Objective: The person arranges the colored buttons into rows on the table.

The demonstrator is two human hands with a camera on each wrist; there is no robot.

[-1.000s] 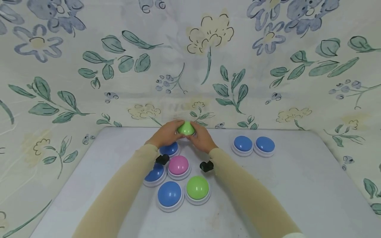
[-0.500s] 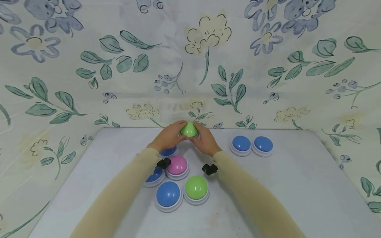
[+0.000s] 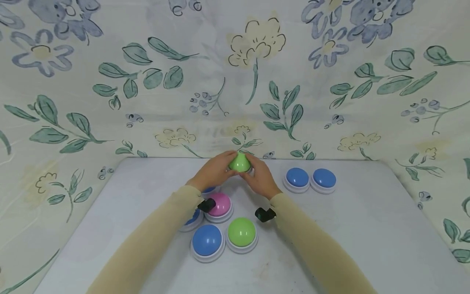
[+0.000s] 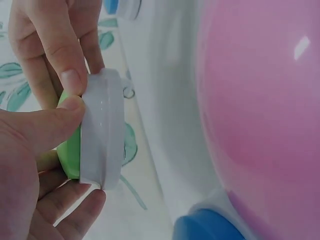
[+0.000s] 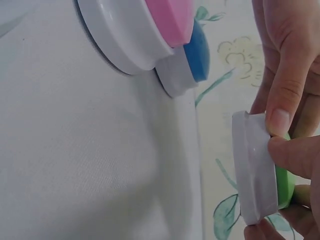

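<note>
Both hands hold one round push button with a green dome [image 3: 240, 162] and a white base [image 4: 102, 130], near the far edge of the table. My left hand [image 3: 214, 169] grips its left side and my right hand [image 3: 261, 177] its right side. The thumbs meet at the near side, on the seam between dome and base, as the right wrist view shows. The base's underside faces away from the palms, and the button is lifted off the table. Just behind my left wrist is a button with a pink dome [image 3: 222, 203].
Nearer stand a blue button [image 3: 207, 240] and a second green button [image 3: 242, 232], side by side. Two more blue buttons are partly hidden by my left arm and hand. To the right, two blue buttons [image 3: 297, 177] stand together on the white table [image 3: 360, 228]. A flowered cloth [image 3: 323, 122] hangs behind.
Both hands have shifted a little to the right with the green button between them. The buttons on the table stay where they were.
</note>
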